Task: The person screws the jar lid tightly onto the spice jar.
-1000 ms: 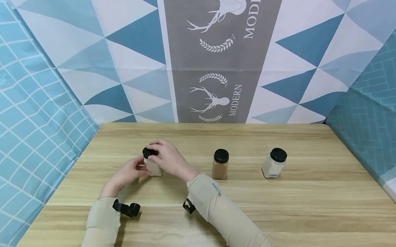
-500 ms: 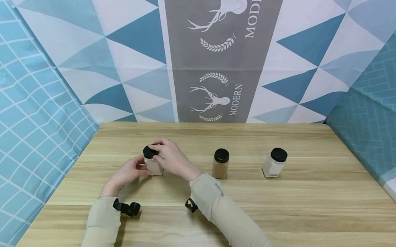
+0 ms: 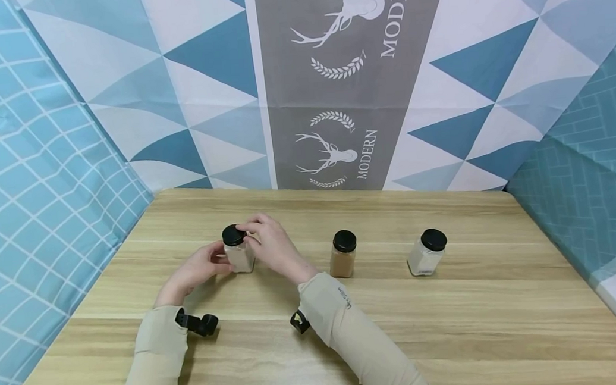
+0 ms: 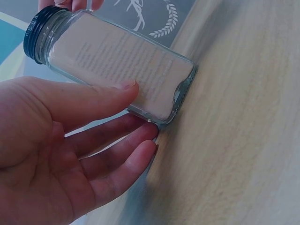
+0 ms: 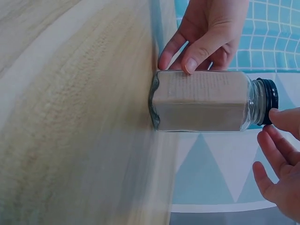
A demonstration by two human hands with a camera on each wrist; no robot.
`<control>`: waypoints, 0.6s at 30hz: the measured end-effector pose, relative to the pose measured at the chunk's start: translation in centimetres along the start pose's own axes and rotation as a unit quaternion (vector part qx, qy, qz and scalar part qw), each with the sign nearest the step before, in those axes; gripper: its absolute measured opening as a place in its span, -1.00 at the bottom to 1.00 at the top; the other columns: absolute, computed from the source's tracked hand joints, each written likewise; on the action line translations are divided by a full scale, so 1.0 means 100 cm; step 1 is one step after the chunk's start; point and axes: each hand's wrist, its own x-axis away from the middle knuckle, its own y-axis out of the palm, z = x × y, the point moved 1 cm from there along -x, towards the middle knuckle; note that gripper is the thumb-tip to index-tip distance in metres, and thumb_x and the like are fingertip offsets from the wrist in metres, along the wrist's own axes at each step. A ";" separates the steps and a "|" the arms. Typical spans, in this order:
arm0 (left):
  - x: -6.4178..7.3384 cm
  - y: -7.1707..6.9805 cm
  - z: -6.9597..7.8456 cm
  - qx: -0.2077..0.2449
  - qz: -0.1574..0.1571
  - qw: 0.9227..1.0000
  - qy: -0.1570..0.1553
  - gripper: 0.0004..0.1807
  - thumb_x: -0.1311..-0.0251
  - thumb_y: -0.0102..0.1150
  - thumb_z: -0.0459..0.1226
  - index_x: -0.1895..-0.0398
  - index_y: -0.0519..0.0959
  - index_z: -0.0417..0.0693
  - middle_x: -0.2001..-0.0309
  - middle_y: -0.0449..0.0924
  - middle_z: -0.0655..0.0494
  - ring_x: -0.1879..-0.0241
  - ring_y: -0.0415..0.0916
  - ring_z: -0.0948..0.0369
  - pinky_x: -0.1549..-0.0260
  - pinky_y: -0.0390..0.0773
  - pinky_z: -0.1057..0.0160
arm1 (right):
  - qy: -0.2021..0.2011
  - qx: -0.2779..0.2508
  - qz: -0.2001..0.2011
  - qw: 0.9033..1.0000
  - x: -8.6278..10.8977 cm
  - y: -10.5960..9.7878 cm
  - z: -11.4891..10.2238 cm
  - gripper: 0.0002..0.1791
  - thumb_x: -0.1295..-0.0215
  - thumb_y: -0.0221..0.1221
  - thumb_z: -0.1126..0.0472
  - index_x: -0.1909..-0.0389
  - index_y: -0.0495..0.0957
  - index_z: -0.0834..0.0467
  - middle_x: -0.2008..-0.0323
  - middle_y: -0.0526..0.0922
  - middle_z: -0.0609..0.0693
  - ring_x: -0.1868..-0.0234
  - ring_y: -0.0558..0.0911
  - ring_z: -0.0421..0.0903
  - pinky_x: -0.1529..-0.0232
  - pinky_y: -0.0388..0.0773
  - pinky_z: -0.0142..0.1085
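Observation:
A square glass spice jar [image 3: 240, 258] of pale powder with a black screw lid [image 3: 233, 234] stands on the table at left of centre in the head view. My left hand [image 3: 198, 269] holds its lower body between thumb and fingers. Printed text shows on the glass in the left wrist view, where the left thumb [image 4: 108, 96] lies along one side. With thumb and fingertips, my right hand [image 3: 273, 242] pinches the rim of the lid; its other fingers stand away, as the right wrist view shows. The lid sits on the jar's neck.
A second jar [image 3: 342, 263] with brown powder and a black lid stands right of my right hand. Farther right is a third jar [image 3: 424, 259] with white contents. The wooden table [image 3: 482, 311] meets patterned cloth walls at the back and sides.
My right hand has shifted slightly right, its fingers sliding from over the top of the lid to the rim. My left hand and the jar stay in place.

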 end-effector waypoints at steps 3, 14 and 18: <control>0.000 0.000 0.000 -0.002 0.001 1.000 -0.001 -0.33 -0.11 0.14 -0.35 -0.27 0.14 -0.37 -0.13 0.34 -0.34 -0.12 0.34 -0.15 -0.06 0.38 0.00 | 0.005 -0.010 0.012 1.000 0.001 0.001 0.001 -0.72 -0.23 0.13 0.23 0.03 0.58 0.06 0.07 0.53 -0.09 0.09 0.49 -0.22 0.12 0.40 -0.48; 0.000 -0.001 -0.002 -0.001 0.003 1.000 -0.001 -0.36 -0.10 0.14 -0.36 -0.25 0.18 -0.36 -0.11 0.36 -0.33 -0.11 0.36 -0.13 -0.04 0.40 0.03 | -0.032 0.006 0.051 0.998 0.003 0.001 -0.001 -0.86 -0.18 0.19 0.22 0.25 0.65 0.06 0.10 0.55 -0.08 0.03 0.49 -0.18 0.02 0.39 -0.45; 0.000 -0.001 -0.002 -0.001 0.004 1.000 -0.001 -0.37 -0.10 0.14 -0.36 -0.24 0.18 -0.36 -0.11 0.37 -0.32 -0.10 0.37 -0.12 -0.03 0.40 0.04 | -0.049 0.023 0.058 0.997 0.001 0.004 -0.003 -0.91 -0.17 0.20 0.19 0.31 0.63 0.04 0.10 0.54 -0.10 0.01 0.48 -0.19 -0.04 0.35 -0.45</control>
